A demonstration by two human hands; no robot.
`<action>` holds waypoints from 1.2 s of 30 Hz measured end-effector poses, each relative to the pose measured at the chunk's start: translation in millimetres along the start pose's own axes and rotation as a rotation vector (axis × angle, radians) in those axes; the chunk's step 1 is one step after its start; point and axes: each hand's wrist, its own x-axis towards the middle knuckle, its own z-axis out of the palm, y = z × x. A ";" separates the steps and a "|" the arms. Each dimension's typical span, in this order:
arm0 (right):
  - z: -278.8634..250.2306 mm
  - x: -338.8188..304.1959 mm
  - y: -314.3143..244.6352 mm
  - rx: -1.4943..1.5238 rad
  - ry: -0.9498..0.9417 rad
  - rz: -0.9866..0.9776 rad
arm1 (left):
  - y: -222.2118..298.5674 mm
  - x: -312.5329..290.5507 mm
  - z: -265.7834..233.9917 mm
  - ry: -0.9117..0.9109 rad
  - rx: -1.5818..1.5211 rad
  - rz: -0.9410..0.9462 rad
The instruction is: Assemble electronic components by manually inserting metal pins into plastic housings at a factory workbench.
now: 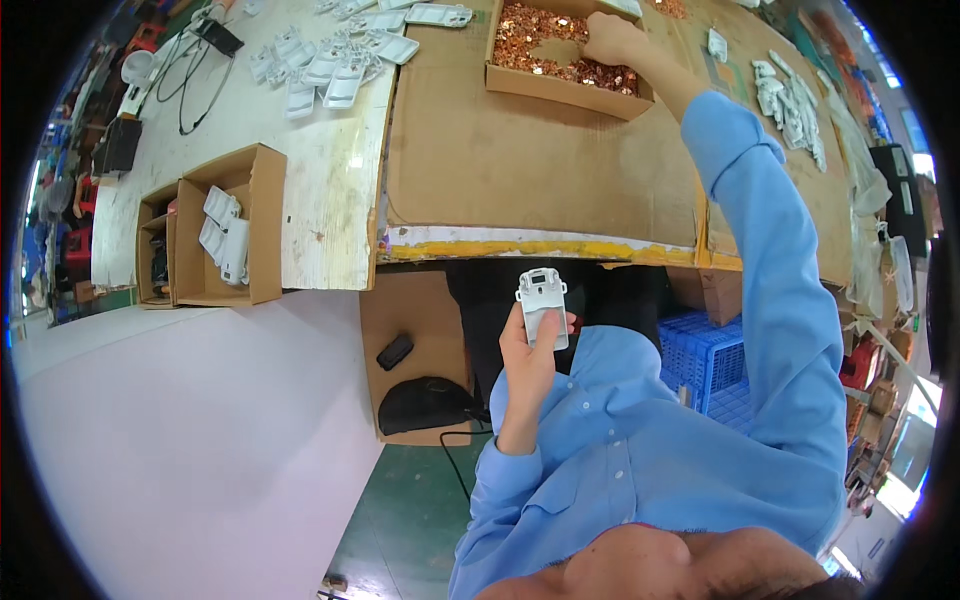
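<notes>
My left hand holds a white plastic housing in front of my body, just off the table's near edge. The thumb lies on its face and the fingers wrap behind it. My right hand reaches far forward into a shallow cardboard box full of small copper-coloured metal pieces. Its fingers are bent down into the pieces. Whatever they may pinch there is too small to make out.
White plastic housings lie heaped at the far left. A divided cardboard box with white parts stands on the left table. More white parts lie at the right. Below the table are a blue crate and a black bag.
</notes>
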 end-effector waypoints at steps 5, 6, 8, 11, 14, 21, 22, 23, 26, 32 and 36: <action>-5.8 5.2 6.2 0.040 -0.014 -0.010 | 1.6 -2.7 2.3 -0.007 0.003 0.012; -9.4 1.7 8.1 0.060 0.004 -0.023 | 1.7 -3.9 2.8 -0.005 0.004 0.013; -18.1 -10.9 18.8 0.220 0.033 -0.104 | 3.3 -5.3 5.8 -0.007 0.031 0.030; -38.8 -51.0 29.4 0.547 0.012 -0.254 | 5.5 -8.7 13.2 -0.030 0.046 0.046; -46.1 -106.9 31.9 0.847 -0.038 -0.376 | 4.2 -15.6 22.9 -0.037 0.019 0.087; -37.7 -283.8 44.2 1.263 -0.193 -0.294 | 3.5 -39.0 44.0 -0.123 0.075 0.129; -30.5 -304.4 44.2 1.307 -0.195 -0.263 | 3.8 -40.5 47.3 -0.130 0.086 0.123; -22.1 -320.6 44.6 1.351 -0.199 -0.232 | 4.5 -42.4 50.9 -0.147 0.105 0.125; -2.5 -360.9 46.9 1.507 -0.202 -0.233 | 0.8 -51.2 58.2 -0.204 0.129 0.122; 23.6 -411.0 39.4 1.636 -0.157 -0.140 | -4.7 -64.4 71.2 -0.268 0.195 0.085; 24.0 -426.0 31.9 1.609 -0.077 -0.147 | -8.2 -69.8 74.9 -0.274 0.247 0.069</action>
